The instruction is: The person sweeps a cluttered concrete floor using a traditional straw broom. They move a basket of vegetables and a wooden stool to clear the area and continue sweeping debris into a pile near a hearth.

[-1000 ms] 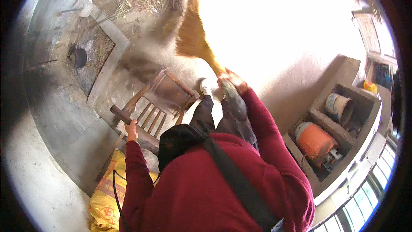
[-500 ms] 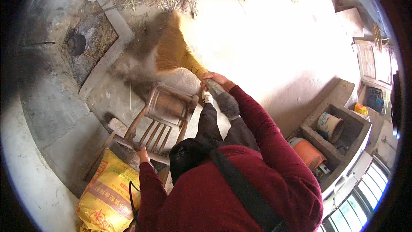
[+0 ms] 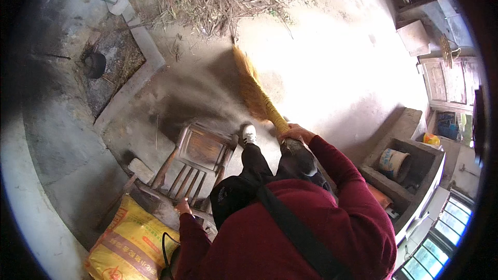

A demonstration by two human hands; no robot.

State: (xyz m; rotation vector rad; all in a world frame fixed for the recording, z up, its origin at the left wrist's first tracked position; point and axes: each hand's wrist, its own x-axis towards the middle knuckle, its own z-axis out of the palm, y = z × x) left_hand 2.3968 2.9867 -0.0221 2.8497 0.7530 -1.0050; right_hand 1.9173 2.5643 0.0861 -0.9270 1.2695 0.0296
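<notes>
My right hand (image 3: 299, 133) is closed around the handle of a straw broom (image 3: 272, 113). The handle is wound with yellow binding, and its thick end points back toward my right leg. The broom's brown bristles (image 3: 250, 93) reach forward and left, down near the floor. At the lower left, my left hand (image 3: 183, 207) is closed on the top rail of a wooden chair's back; its fingers are only partly visible. The dark brown chair (image 3: 200, 148) has a slatted back, and its seat lies farther from me.
A yellow printed sack (image 3: 129, 243) stands left of me. Beyond the chair, a low kerb (image 3: 148, 46) borders an ashy pit with a dark pot (image 3: 94, 65). Dry twigs (image 3: 207, 0) lie ahead. To the right are concrete compartments (image 3: 371, 168) holding a pale bucket (image 3: 392, 163).
The broom has swung to the right, its bristles now more narrowly seen, and my right hand has shifted right and nearer. My left hand stays at the chair's back.
</notes>
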